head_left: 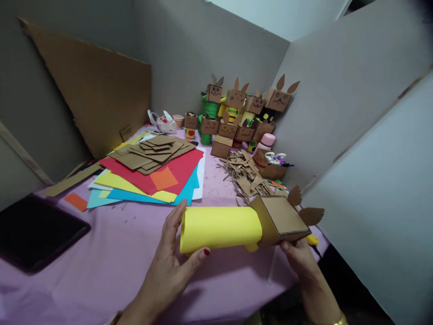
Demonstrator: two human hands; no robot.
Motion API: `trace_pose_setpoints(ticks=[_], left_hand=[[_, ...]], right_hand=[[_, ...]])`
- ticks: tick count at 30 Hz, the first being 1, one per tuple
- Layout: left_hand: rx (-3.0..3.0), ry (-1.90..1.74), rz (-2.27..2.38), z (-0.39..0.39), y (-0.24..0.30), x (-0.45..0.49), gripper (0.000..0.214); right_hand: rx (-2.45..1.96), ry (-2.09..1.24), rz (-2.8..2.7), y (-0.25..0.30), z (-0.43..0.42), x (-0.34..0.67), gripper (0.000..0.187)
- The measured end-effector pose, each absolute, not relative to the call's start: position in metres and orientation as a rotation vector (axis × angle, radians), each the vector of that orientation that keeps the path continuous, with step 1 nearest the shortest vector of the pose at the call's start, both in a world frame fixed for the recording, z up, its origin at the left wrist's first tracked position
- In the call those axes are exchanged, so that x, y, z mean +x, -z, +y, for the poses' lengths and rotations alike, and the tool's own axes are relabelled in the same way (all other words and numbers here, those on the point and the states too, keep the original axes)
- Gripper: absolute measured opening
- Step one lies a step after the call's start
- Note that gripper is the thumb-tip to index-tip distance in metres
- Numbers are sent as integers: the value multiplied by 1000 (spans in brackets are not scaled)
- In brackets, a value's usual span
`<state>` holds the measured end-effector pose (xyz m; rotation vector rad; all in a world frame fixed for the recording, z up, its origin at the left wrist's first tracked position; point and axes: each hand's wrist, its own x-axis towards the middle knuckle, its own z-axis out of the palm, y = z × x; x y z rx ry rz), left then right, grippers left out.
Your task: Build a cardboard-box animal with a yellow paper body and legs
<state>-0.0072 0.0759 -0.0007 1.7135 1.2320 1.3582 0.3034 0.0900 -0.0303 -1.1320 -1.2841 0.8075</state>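
Observation:
Between my two hands lies a cardboard figure on its side, above the front of the table. Its body is a yellow paper tube [219, 228], joined at the right to a cardboard box head [286, 214] with two leaf-shaped ears [311, 216]. My left hand [179, 253] is wrapped round the tube's open left end, thumb in front and fingers behind. From below, my right hand [301, 257] grips the box head near its lower edge; most of those fingers are hidden behind it. A small yellow tab hangs under the tube by the box.
Coloured paper sheets [135, 180] carry a stack of cardboard pieces [152, 153]. Cardboard scraps [245, 174] lie behind the box head. Several finished box-headed figures [228, 131] stand at the back. A black tablet-like slab [40, 232] is at left, a box of scissors and pens [274, 169] at right.

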Motion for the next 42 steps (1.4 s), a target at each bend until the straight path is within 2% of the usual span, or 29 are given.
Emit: trace_pose_setpoints(ticks=[4, 20, 24, 30, 34, 38, 42], left_hand=[[1729, -1356, 1207, 77, 1, -7, 71], [1752, -1353, 1126, 75, 4, -14, 64], [1703, -1455, 1082, 73, 2, -15, 55], [1671, -1594, 1191, 66, 8, -19, 21], [1828, -1579, 1317, 63, 9, -20, 21], [1946, -1598, 1340, 65, 8, -20, 8], [1951, -1591, 1324, 68, 9, -20, 8]], right_hand=[[-1131, -833, -1206, 34, 90, 305, 47], [-1158, -886, -1160, 36, 88, 306, 44], [-1163, -865, -1161, 35, 88, 306, 44], [-1144, -854, -1152, 36, 88, 307, 39], [-1134, -862, -1149, 34, 88, 305, 41], [-1143, -879, -1155, 28, 89, 299, 42], [-1131, -882, -1141, 24, 90, 294, 43]])
